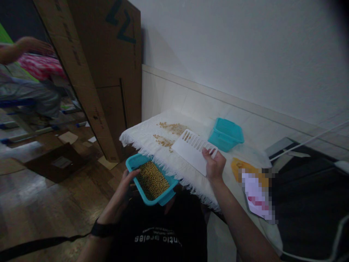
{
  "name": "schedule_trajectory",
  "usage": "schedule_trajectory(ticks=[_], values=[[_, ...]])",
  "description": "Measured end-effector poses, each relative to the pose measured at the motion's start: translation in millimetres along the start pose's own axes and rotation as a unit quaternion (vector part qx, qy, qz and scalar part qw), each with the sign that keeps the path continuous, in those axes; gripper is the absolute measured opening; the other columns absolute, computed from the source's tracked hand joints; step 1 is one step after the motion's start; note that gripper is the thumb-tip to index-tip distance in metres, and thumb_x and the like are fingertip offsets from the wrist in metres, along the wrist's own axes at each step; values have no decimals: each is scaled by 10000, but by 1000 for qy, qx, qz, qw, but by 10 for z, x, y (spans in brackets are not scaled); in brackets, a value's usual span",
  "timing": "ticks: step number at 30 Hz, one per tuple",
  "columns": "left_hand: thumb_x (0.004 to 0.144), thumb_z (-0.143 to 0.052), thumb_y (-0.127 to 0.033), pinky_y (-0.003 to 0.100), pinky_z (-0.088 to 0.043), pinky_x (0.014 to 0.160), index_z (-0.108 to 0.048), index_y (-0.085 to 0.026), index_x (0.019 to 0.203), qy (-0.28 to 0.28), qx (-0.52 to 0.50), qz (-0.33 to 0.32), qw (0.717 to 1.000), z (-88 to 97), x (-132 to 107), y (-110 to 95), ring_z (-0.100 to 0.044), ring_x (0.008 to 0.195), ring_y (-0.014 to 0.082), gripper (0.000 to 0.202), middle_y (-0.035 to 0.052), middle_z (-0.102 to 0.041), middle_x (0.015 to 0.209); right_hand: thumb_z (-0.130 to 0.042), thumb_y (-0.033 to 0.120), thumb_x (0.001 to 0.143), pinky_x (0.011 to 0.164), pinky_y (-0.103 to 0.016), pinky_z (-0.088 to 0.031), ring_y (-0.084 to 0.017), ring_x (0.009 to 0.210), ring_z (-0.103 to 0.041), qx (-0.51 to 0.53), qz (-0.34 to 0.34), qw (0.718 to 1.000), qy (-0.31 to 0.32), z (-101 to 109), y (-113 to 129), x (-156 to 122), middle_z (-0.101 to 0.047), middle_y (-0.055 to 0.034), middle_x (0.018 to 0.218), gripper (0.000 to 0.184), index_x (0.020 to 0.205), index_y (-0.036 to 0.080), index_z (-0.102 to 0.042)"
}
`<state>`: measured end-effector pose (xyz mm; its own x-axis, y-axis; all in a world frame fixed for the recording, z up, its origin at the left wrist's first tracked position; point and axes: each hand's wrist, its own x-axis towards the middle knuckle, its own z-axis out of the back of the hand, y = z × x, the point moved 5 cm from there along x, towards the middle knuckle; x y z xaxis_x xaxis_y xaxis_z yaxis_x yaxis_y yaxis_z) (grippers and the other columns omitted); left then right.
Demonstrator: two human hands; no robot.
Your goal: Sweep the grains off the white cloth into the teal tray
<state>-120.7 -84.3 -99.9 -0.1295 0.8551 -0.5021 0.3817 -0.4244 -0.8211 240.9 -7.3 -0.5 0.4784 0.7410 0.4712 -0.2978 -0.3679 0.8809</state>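
Observation:
My left hand point(127, 185) grips the rim of a turquoise plastic container point(131, 162), thumb over its edge, just below the table's fringed front edge. Yellow soybeans point(152, 180) fill much of its inside. In my right hand point(216, 164) is a flat white plastic board point(188, 155) with a row of slots along its far side. Its left end is close to loose beans point(163, 141) spread over the white cloth point(141, 131). Whether the board touches the cloth I cannot tell. Behind it stands a second turquoise container point(226, 135); its bottom is hidden.
A tall cardboard box point(117, 65) stands left of the table, by the wall. On the right lie a yellow packet point(238, 169), a partly pixelated pale item point(255, 200) and a white cable point(313, 140). Another person's hand point(35, 45) shows at far left.

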Motion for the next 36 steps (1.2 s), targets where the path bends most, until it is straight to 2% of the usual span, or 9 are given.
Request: schedule_trajectory(ticks=[9, 13, 20, 23, 27, 36], values=[[804, -910, -594, 422, -666, 739, -586, -329, 1399, -5, 16, 12, 1000, 10, 13, -5, -789, 933, 320, 727, 72, -747, 1073, -838, 666, 790, 812, -396, -540, -258, 771, -683, -32, 1, 999, 29, -66, 35, -13, -745, -18, 739, 455, 760, 240, -681], [775, -929, -599, 443, -665, 758, -571, -330, 1397, 0, 15, 4, 1000, 9, 13, 3, -794, 945, 333, 766, 85, -750, 1122, -843, 647, 782, 758, -380, -531, -247, 732, -663, -21, 0, 999, 36, -79, 69, -28, -733, -11, 712, 444, 740, 242, -667], [780, -908, -633, 426, -662, 737, -563, -321, 1413, 7, 23, 1, 1000, 35, 50, 23, -790, 925, 328, 786, 82, -755, 1102, -849, 598, 789, 764, -379, -542, -249, 751, -674, -14, 13, 999, 27, -56, 110, -45, -739, -13, 720, 403, 753, 231, -688], [777, -904, -628, 431, -657, 732, -565, -323, 1422, -8, 24, 4, 1000, 41, 57, 28, -784, 932, 333, 790, 79, -750, 1098, -843, 593, 789, 749, -372, -537, -244, 735, -667, -16, 19, 999, 34, -64, 114, -46, -722, -7, 696, 399, 751, 229, -685], [826, -862, -603, 411, -646, 709, -549, -326, 1448, -23, 20, -10, 999, 32, 54, 36, -754, 864, 282, 750, 69, -721, 1120, -830, 593, 790, 708, -351, -527, -224, 693, -643, -24, 30, 998, 42, -72, 118, -49, -696, 4, 662, 408, 721, 232, -653], [846, -834, -604, 388, -632, 657, -543, -327, 1458, -60, 15, -30, 998, 53, 48, 21, -742, 810, 256, 732, 80, -719, 1154, -836, 611, 770, 618, -325, -495, -198, 611, -606, -25, 7, 997, 68, -110, 147, -83, -666, 7, 628, 446, 672, 240, -609]])
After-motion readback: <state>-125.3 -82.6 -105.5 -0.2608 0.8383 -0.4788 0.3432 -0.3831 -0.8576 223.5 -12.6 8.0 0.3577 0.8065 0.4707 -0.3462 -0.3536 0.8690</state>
